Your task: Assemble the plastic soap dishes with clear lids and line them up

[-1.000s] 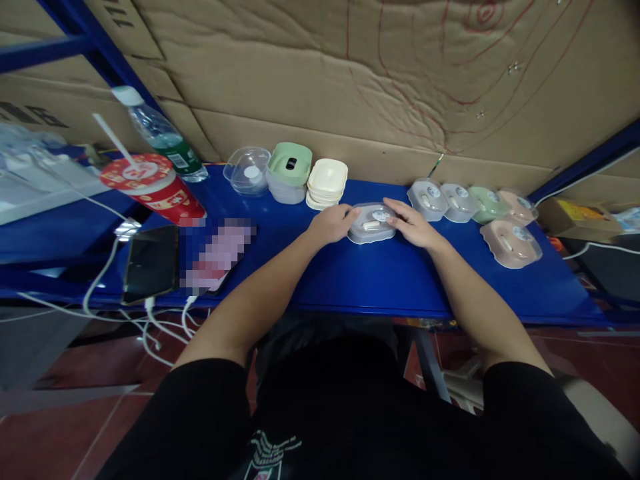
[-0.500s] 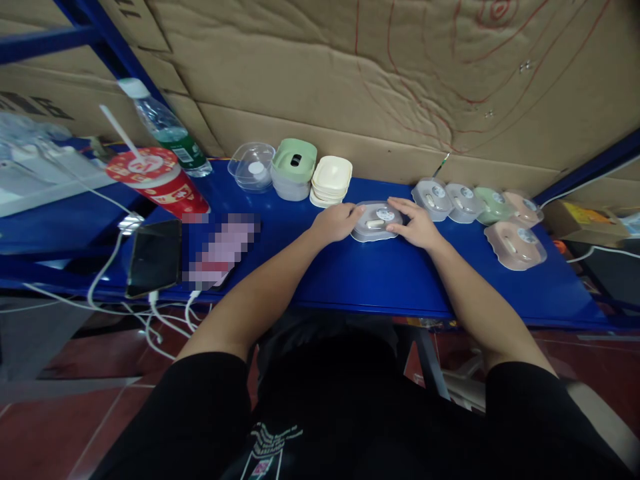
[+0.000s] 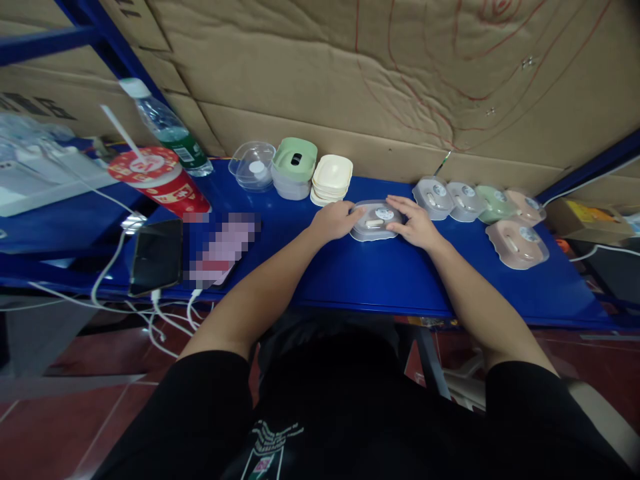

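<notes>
Clear-lidded container (image 3: 374,231), gripped at both ends by left hand (image 3: 334,221) and right hand (image 3: 417,224). Beyond, leftward: cream stack (image 3: 333,175), green-topped box (image 3: 294,167); rightward: five more lidded containers (image 3: 494,205).

Both hands (image 3: 333,222) hold a clear-lidded container (image 3: 373,230) on the blue table (image 3: 370,280), near a cream-coloured stack (image 3: 332,176).

Clear-lidded box (image 3: 367,230): left end partly hidden by left hand (image 3: 331,223), right end by right hand (image 3: 417,223); label (image 3: 384,214) print too small to read.
Phone (image 3: 227,243), left: display pixelated.
Red rings (image 3: 501,8), far right: cut by top edge.
White item (image 3: 30,181), far left: blurred, cut by left edge.
</notes>
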`<state>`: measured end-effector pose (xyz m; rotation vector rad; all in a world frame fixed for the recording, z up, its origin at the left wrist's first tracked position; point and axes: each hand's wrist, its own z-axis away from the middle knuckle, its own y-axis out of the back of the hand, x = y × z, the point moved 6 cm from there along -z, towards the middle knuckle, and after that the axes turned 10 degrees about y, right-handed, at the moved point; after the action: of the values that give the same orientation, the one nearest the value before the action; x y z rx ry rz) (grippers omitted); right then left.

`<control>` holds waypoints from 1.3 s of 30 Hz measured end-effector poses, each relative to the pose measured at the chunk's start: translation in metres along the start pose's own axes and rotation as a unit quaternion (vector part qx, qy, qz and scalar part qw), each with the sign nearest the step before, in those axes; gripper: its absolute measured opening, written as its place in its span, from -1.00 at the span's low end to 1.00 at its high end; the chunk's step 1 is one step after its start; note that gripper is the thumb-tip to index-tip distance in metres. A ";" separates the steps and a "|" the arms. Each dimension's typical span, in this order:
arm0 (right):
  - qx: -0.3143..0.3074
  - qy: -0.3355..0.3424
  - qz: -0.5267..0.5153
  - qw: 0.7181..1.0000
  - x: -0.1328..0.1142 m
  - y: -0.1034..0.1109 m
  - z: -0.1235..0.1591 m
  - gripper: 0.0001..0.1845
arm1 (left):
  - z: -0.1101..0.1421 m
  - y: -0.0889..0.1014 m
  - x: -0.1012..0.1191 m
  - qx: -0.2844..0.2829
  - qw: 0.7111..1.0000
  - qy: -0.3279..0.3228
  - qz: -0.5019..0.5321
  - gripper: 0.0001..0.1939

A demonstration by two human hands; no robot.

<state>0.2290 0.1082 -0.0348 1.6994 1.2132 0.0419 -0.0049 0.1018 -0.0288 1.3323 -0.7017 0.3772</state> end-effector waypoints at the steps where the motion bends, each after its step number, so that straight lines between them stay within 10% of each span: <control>1: -0.003 -0.002 0.000 1.000 0.000 0.000 0.000 0.01 | 0.000 0.000 0.000 -0.003 1.000 0.000 0.003 -0.49; 27: -0.080 0.034 0.050 0.995 0.009 -0.011 0.003 0.35 | 0.000 0.001 -0.002 0.054 0.995 0.021 -0.082 -0.41; 32: -0.096 0.023 0.083 0.992 0.015 -0.009 0.003 0.16 | -0.001 0.002 -0.003 0.057 0.994 0.027 -0.087 -0.41; 39: 0.041 0.005 0.218 0.975 -0.002 0.027 0.001 -0.34 | 0.002 -0.006 0.005 -0.009 1.000 -0.004 0.001 -0.39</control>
<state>0.2474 0.1067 -0.0146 2.0131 0.8364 0.2699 0.0020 0.0977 -0.0297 1.3168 -0.7107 0.3664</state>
